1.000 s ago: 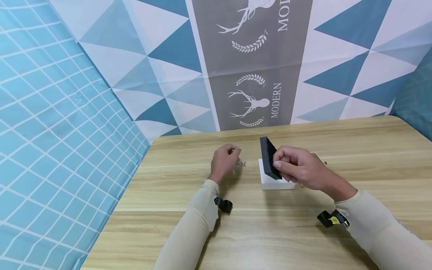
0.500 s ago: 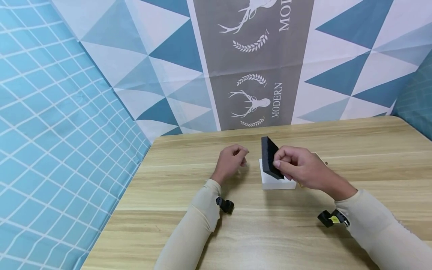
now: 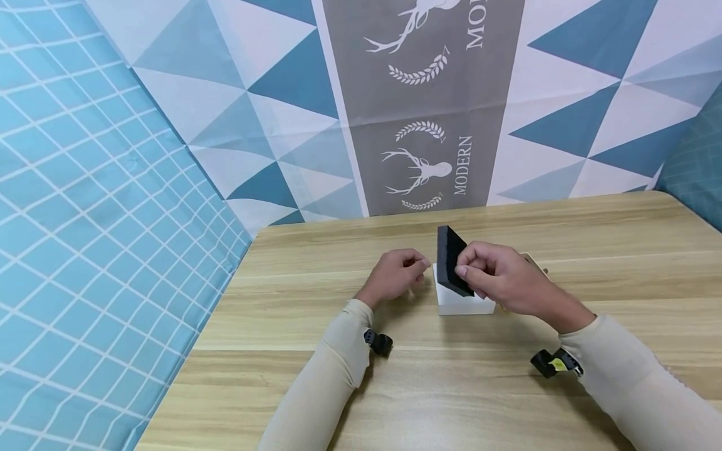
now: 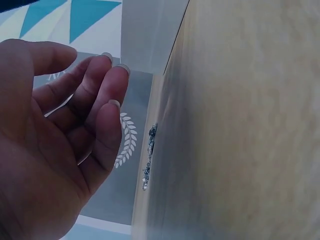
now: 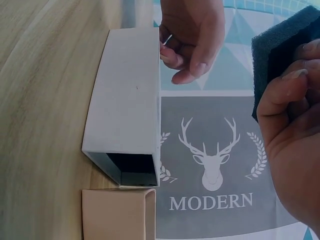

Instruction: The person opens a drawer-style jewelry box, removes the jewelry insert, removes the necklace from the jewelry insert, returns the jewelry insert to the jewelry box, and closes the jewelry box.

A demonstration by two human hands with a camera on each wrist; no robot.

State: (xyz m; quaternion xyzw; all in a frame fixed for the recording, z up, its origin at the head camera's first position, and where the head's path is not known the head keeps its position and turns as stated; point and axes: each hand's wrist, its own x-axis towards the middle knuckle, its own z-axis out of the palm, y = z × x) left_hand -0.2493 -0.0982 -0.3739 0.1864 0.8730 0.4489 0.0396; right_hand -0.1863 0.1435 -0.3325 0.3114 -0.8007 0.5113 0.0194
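My right hand (image 3: 499,275) pinches a black foam pad (image 3: 451,260) between thumb and fingers, holding it tilted up over a white box (image 3: 465,305). In the right wrist view, the foam pad (image 5: 265,60) is at the right edge, apart from the box. My left hand (image 3: 397,272) is beside the box's left side, its fingers loosely bent and nothing visible between them. Beneath the left hand, a small silver chain (image 4: 149,157) lies on the table, in the left wrist view; the hand hides it from the head view.
A beige box part (image 5: 117,215) stands next to the white box, mostly hidden behind my right hand in the head view. The wooden table (image 3: 451,394) meets patterned cloth (image 3: 429,106) at the back. A blue checked cloth (image 3: 101,219) borders its left side.
My left hand has moved right, away from the silver chain's spot and up to the box's left edge. The right hand and foam pad have stayed nearly still.
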